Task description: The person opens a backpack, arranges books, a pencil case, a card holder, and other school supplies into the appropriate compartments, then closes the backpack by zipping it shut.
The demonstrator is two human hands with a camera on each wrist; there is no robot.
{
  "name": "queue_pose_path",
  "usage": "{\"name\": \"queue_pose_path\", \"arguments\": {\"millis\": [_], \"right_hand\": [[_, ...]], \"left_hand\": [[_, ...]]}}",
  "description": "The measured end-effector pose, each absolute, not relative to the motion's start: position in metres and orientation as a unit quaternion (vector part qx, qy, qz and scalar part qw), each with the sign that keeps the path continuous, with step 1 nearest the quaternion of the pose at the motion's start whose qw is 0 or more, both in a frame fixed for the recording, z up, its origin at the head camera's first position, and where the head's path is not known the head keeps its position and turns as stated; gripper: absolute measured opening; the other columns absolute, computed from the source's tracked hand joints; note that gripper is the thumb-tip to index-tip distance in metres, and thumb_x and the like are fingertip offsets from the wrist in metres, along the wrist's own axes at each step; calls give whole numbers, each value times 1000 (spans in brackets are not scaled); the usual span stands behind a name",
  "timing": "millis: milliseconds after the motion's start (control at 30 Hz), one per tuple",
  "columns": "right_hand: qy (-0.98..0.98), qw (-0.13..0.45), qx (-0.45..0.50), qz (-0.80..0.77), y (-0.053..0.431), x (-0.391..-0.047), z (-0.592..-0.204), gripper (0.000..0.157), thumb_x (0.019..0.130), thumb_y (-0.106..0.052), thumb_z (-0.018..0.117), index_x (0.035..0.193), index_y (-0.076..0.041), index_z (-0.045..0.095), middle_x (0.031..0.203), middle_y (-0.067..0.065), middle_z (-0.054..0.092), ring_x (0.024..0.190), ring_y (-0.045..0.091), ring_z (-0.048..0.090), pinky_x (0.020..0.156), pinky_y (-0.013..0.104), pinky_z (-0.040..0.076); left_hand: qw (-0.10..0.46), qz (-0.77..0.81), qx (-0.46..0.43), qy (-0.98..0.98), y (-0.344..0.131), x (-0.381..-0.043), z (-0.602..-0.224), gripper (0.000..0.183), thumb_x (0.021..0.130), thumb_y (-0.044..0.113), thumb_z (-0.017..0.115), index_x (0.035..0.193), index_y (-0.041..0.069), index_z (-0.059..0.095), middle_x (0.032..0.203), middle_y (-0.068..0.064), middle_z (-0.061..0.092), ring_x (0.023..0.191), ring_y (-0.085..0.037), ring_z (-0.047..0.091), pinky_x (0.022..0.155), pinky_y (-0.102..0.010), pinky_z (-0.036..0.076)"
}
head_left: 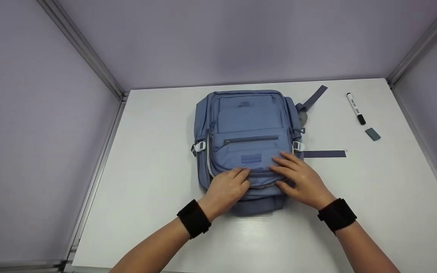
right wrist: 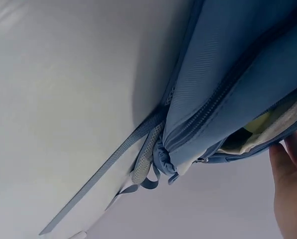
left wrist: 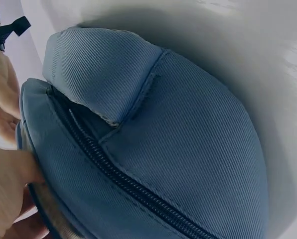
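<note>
A blue backpack (head_left: 256,119) lies front side up on the white table. At its lower front, my left hand (head_left: 228,189) grips the edge of the front compartment with curled fingers. In the left wrist view, that hand (left wrist: 6,189) pinches the fabric edge beside a dark zipper (left wrist: 133,186). My right hand (head_left: 304,180) rests on the lower right of the front with fingers spread, its thumb near the compartment's edge. The right wrist view shows the compartment gaping, with a light lining (right wrist: 283,119) and something yellow-green (right wrist: 258,123) inside. The right fingertips (right wrist: 283,157) touch the rim.
A black-and-white marker (head_left: 356,108) and a small dark green block (head_left: 373,134) lie right of the backpack. Two loose straps stick out from its right side, an upper strap (head_left: 315,97) and a lower strap (head_left: 324,154). Grey-lilac panels surround the table (head_left: 146,159).
</note>
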State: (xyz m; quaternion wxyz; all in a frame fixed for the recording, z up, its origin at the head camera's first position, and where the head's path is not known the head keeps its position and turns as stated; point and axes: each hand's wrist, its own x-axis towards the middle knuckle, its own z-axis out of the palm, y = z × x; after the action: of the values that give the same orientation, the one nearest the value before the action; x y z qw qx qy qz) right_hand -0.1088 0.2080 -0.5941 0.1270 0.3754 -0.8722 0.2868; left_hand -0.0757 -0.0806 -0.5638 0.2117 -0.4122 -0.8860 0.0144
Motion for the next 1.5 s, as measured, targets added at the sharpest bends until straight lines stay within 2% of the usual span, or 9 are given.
{"name": "queue_pose_path", "arguments": {"millis": [233, 567, 700, 833, 1000, 1200, 1300, 1367, 1500], "right_hand": [[-874, 175, 365, 267, 198, -112, -597, 48, 80, -13, 89, 125, -12, 73, 141, 8, 62, 139, 32, 47, 114, 47, 34], [-858, 144, 372, 323, 198, -122, -591, 37, 90, -21, 77, 125, -10, 72, 139, 8, 62, 136, 32, 49, 113, 49, 34], [-861, 159, 290, 387, 211, -144, -578, 24, 97, -8, 69, 120, -6, 75, 126, 9, 70, 123, 29, 59, 105, 43, 43], [-896, 159, 188, 370, 223, -177, -571, 23, 100, -5, 64, 121, -4, 74, 118, 16, 71, 113, 35, 63, 97, 49, 48], [-930, 98, 143, 323, 230, -211, -572, 26, 102, -7, 62, 125, 0, 71, 120, 24, 69, 111, 43, 62, 93, 58, 48], [-946, 53, 149, 284, 226, -229, -576, 33, 101, -5, 59, 132, 3, 66, 123, 28, 66, 112, 47, 62, 93, 59, 48], [-950, 52, 151, 269, 223, -234, -578, 34, 99, -2, 58, 131, 6, 65, 122, 29, 66, 111, 48, 61, 94, 59, 48], [-951, 58, 152, 264, 221, -235, -579, 33, 99, -1, 58, 129, 7, 66, 121, 29, 67, 110, 49, 60, 95, 58, 47], [-949, 82, 151, 263, 217, -238, -580, 27, 98, -1, 61, 123, 7, 70, 116, 27, 69, 105, 47, 59, 95, 57, 47]], "left_hand": [[179, 9, -402, -898, -69, -78, -556, 23, 99, 34, 66, 109, 17, 79, 132, -8, 66, 118, -24, 63, 93, -37, 55], [129, 45, -398, -907, -50, -78, -551, 11, 95, 14, 73, 104, 13, 78, 135, -13, 64, 123, -29, 61, 97, -39, 53], [123, 41, -402, -906, -50, -80, -550, 9, 94, 11, 71, 101, 11, 77, 134, -14, 64, 121, -29, 62, 95, -39, 55], [115, 23, -407, -906, -47, -84, -545, 11, 97, 19, 70, 96, 11, 77, 129, -13, 68, 116, -28, 66, 89, -37, 57], [60, 0, -399, -915, -37, -92, -530, 28, 102, 38, 63, 85, 17, 72, 97, 0, 71, 85, -16, 69, 64, -30, 57], [-7, 3, -383, -924, -22, -110, -511, 31, 105, 34, 58, 78, 18, 61, 66, 4, 58, 59, -12, 59, 49, -32, 50], [-17, -3, -374, -927, -14, -122, -502, 26, 105, 33, 58, 87, 17, 67, 74, 2, 63, 66, -13, 62, 55, -33, 52], [-14, -4, -367, -930, -9, -131, -498, 20, 105, 34, 59, 103, 17, 72, 95, 0, 70, 84, -16, 67, 67, -33, 56], [-26, 19, -347, -937, 2, -151, -496, 44, 105, 38, 58, 142, 14, 60, 141, -6, 59, 127, -22, 57, 102, -35, 49]]}}
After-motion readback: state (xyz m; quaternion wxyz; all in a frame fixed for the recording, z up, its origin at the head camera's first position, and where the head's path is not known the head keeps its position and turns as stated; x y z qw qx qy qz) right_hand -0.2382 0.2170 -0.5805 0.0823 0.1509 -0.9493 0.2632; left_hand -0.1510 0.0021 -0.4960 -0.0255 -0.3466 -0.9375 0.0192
